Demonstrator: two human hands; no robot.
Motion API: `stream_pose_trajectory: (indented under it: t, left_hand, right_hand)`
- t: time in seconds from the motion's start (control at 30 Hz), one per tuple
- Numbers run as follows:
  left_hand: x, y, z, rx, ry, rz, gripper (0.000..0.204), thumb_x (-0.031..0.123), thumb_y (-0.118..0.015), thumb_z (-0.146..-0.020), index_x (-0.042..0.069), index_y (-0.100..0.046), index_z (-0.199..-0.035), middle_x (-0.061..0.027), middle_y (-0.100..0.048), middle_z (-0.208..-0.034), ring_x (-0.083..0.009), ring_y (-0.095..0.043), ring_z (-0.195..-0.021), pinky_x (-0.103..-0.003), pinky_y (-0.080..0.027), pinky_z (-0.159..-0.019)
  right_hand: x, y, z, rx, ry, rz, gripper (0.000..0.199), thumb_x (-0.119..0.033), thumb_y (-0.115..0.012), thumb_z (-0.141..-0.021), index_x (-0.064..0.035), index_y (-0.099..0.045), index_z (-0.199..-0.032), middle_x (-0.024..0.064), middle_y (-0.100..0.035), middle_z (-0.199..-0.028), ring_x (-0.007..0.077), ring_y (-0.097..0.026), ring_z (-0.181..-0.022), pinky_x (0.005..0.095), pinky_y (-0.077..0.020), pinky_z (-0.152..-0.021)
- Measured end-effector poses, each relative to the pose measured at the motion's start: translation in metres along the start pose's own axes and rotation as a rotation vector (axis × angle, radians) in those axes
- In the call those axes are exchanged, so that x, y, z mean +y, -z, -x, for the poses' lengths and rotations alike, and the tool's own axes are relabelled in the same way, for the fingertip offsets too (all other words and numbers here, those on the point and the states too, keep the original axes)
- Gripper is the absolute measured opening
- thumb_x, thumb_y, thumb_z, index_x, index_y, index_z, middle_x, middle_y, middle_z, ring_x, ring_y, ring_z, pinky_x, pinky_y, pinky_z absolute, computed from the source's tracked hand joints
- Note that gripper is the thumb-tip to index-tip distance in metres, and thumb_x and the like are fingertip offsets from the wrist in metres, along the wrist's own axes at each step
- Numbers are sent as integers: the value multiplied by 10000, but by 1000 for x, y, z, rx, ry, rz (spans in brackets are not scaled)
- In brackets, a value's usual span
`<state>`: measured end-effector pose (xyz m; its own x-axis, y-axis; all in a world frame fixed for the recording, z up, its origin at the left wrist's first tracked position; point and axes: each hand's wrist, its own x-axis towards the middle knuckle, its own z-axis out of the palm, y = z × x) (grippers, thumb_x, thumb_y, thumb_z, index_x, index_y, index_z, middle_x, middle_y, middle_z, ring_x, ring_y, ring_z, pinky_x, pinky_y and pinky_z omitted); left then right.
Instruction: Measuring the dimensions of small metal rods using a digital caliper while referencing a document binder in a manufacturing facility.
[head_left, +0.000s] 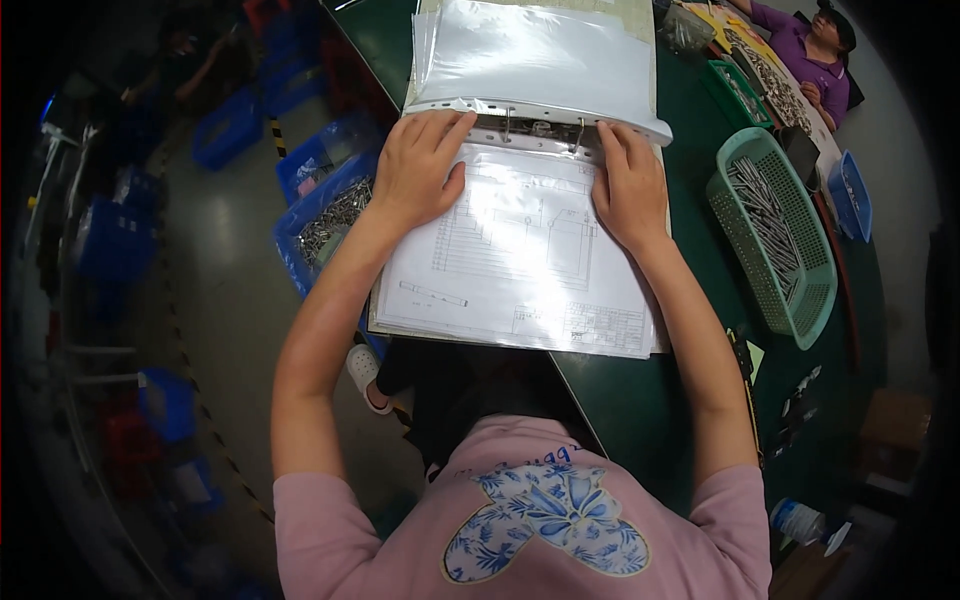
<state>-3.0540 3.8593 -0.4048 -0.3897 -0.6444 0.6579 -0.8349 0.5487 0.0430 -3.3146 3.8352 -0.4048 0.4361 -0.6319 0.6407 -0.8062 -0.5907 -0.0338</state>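
Pink shirt with a blue flower print at the lower edge; both bare forearms run up from it to the binder (pixel 520 250), which lies open on the green table (pixel 640 400), its near edge overhanging the table's corner.

Left hand (pixel 420 175): flat, fingers spread a little, palm down on the upper left of the near page, fingertips at the ring mechanism. It grips nothing; it presses.

Right hand (pixel 628 185): likewise flat, fingers together, on the upper right of the same page, fingertips by the right ring. Also holding nothing.

Near page: a line drawing (pixel 520 255) in a glossy plastic sleeve, strong glare across it. The rings (pixel 545 128) sit between the hands; I cannot tell whether they are open or closed. Beyond them, a thick stack of sleeves (pixel 535 55) is turned over to the far side.

Handling, as a judgement: sleeves are light, limp and slick, and likely to slide or tear at the punched holes; best taken near the hole edge. The binder as a whole looks heavy, best taken by its stiff cover.

Right, near: green basket (pixel 775 235) of metal rods. Left, below table level: blue crates (pixel 320 215) with metal parts. Far right: another person in purple (pixel 805 55) seated at the table.
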Motion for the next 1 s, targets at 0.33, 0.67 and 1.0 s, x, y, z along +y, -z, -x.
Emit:
stream_pose_trajectory:
  t: [0.33,0.67,1.0]
  left_hand:
    - [2,-12,-10,-113,154,-117,532,204,-546,-697,37,-429,-1188,-138,-418,-1124,-282,-357,-1094,-384,-233,-959]
    - [-14,-23,-24,-225,201,253,554,239,-538,-742,41,-367,-1230,-176,-464,-1168,-313,-427,-1091,-428,-281,-956]
    - [-1,-15,-13,-326,157,-24,608,265,-497,-769,70,-268,-1297,-178,-293,-1303,-284,-231,-1248,-473,-143,-1014]
  right_hand:
    - [5,-1,-9,-93,-25,162,513,-198,-533,-723,-90,-412,-1210,144,-384,-1217,278,-366,-1128,418,-229,-962]
    - [10,-24,-5,-203,-145,50,514,-357,-432,-818,-65,-372,-1237,177,-336,-1269,291,-267,-1215,449,-146,-997]
    - [-12,-16,-12,-260,-108,-89,546,-299,-519,-760,7,-385,-1191,155,-380,-1224,272,-335,-1165,411,-242,-973]
